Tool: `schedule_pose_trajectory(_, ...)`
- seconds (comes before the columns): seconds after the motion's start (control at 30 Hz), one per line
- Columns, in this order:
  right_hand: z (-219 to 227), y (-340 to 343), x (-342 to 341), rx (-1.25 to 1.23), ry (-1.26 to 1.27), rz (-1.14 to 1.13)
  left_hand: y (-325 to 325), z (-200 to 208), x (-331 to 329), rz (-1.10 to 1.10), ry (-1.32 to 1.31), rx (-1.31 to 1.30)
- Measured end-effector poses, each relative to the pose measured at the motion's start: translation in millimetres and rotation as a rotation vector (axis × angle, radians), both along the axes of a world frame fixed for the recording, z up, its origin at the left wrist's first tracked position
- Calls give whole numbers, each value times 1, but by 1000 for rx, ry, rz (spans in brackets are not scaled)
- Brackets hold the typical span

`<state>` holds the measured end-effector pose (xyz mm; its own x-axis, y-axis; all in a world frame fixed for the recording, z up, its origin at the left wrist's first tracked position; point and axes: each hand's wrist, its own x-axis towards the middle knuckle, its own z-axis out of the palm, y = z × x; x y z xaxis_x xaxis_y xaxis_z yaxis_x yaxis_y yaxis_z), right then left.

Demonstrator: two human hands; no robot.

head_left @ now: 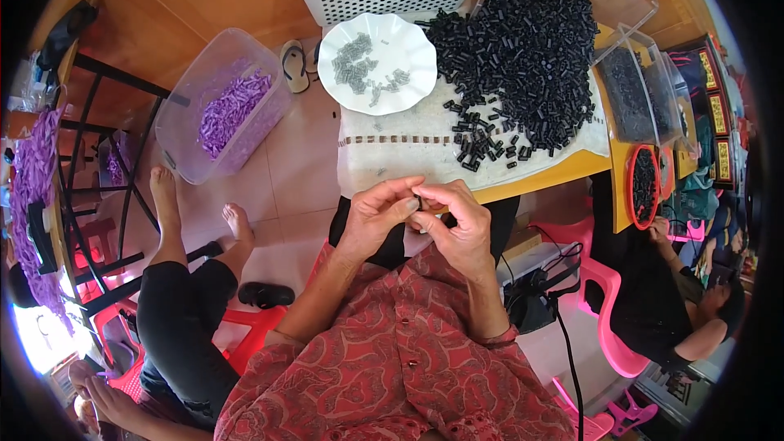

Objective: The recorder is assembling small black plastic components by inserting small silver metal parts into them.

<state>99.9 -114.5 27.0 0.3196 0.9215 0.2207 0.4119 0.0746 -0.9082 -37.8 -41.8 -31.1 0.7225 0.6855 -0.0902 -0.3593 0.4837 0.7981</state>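
Note:
My left hand (377,214) and my right hand (460,224) meet just off the near edge of the table, fingertips together. Between them is a small black tubular piece (419,199), mostly covered by the fingers. Thumb and fingers of both hands are pinched on it. On the white cloth (392,155) in front of me lies a large heap of small black tubular pieces (531,57), some scattered toward my side. Left of the heap, a white scalloped plate (416,86) holds many tiny clear pieces (354,65).
A white perforated basket (384,2) of black pieces stands behind the plate. Clear boxes (633,102) and a red-rimmed basket (643,188) line the right side. A translucent tub (184,131) with purple pieces (235,110) stands at left. Other people sit on both sides.

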Motion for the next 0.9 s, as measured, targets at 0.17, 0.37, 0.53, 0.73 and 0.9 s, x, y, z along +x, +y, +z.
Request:
schedule_pose_trajectory(0.17, 7, 4, -3, 9, -67, 18, 2, 5, 4, 140, 98, -53)
schedule_pose_trajectory(0.37, -2, -3, 6, -32, -74, -65, 42, 16, 8, 162, 204, -20)
schedule_pose_trajectory(0.53, -2, -12, 8, -88, -35, -93, 131, 62, 29, 377, 392, 278)
schedule_pose_trajectory(0.73, -18, -25, 14, -53, -161, -103, 232, 89, 62, 544, 370, 325)
schedule_pose_trajectory(0.9, -19, -31, 21, -34, -180, -153, 272, 94, 75, 642, 368, 243)
